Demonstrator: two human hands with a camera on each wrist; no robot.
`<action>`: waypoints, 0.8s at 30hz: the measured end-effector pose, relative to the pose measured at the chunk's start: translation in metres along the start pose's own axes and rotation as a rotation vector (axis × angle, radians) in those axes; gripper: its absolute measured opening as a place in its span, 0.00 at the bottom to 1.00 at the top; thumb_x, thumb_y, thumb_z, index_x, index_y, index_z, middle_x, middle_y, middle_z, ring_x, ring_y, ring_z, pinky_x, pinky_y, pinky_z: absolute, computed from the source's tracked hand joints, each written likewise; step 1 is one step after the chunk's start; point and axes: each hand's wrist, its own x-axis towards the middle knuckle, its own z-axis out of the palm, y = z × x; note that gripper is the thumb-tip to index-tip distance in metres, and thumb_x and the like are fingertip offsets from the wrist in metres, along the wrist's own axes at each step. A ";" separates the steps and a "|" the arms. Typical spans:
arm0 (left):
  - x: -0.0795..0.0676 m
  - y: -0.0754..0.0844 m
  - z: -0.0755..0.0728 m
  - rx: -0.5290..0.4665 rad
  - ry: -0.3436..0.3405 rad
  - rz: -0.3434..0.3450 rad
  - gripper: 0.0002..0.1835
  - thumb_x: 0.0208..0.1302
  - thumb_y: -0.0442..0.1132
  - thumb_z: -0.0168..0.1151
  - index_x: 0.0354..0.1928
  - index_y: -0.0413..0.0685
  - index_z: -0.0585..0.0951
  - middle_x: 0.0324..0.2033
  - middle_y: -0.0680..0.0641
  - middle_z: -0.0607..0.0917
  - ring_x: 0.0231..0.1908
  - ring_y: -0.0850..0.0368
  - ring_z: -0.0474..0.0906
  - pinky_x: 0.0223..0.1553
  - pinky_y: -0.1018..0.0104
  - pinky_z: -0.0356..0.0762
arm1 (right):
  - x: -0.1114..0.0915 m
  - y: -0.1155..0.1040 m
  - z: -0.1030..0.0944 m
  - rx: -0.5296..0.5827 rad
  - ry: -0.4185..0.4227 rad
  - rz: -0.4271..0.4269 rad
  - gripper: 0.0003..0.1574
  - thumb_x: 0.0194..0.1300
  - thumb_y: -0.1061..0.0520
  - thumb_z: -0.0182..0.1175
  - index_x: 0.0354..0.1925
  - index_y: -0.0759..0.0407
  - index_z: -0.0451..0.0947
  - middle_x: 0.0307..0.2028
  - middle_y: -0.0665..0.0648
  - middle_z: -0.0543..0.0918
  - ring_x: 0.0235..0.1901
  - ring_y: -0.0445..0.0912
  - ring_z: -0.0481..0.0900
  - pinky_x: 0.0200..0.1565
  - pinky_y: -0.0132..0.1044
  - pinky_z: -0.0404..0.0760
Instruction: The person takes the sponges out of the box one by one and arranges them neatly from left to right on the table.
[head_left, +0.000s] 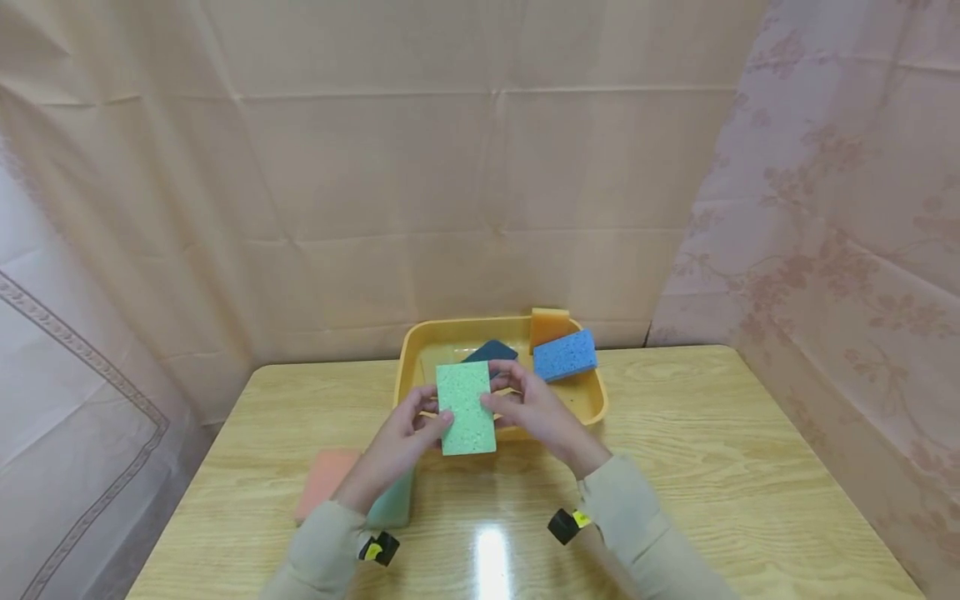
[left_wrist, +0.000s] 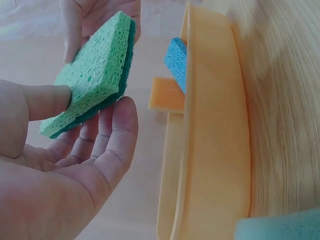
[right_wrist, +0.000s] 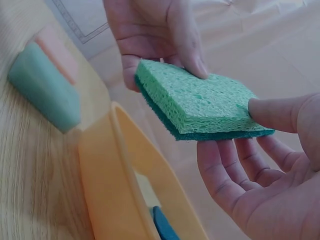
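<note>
A light green sponge [head_left: 466, 408] with a dark green scouring layer underneath is held up between both hands, over the front of the yellow tub [head_left: 600, 400]. My left hand [head_left: 401, 446] pinches its left edge, thumb on the pale porous face and fingers beneath. On the opposite edge my right hand [head_left: 540, 412] grips it the same way, as the right wrist view shows with the right thumb [right_wrist: 280, 114] on top. Inside the tub are a blue sponge [head_left: 565, 357], an orange sponge [head_left: 550, 324] and a dark blue-green piece [head_left: 492, 351], partly hidden behind the held sponge.
On the wooden table [head_left: 712, 467], left of the tub, lie a pink sponge [head_left: 325, 477] and a teal-green sponge [head_left: 392, 504], partly covered by the left forearm. A beige curtain [head_left: 465, 183] hangs behind the table, and a flowered cloth [head_left: 840, 250] hangs at the right.
</note>
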 end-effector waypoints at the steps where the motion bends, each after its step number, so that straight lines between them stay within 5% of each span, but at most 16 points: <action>1: -0.001 0.000 0.000 -0.004 -0.002 0.001 0.26 0.74 0.47 0.62 0.69 0.49 0.69 0.52 0.42 0.77 0.46 0.49 0.79 0.48 0.56 0.83 | -0.001 -0.001 0.001 -0.002 0.000 -0.003 0.38 0.70 0.53 0.67 0.72 0.56 0.63 0.56 0.62 0.77 0.49 0.54 0.81 0.48 0.47 0.85; 13: -0.023 -0.013 -0.005 -0.008 -0.036 0.001 0.27 0.73 0.43 0.64 0.66 0.38 0.69 0.51 0.38 0.76 0.46 0.48 0.78 0.48 0.47 0.83 | -0.016 0.015 0.016 -0.002 -0.040 0.000 0.36 0.72 0.58 0.64 0.71 0.63 0.62 0.54 0.64 0.76 0.44 0.50 0.80 0.49 0.52 0.84; 24: -0.034 -0.021 -0.010 0.015 -0.062 -0.018 0.25 0.72 0.44 0.64 0.63 0.40 0.71 0.49 0.39 0.77 0.45 0.47 0.78 0.46 0.45 0.83 | -0.021 0.026 0.021 -0.012 -0.115 -0.015 0.30 0.74 0.58 0.61 0.68 0.64 0.65 0.50 0.65 0.75 0.43 0.51 0.82 0.46 0.51 0.85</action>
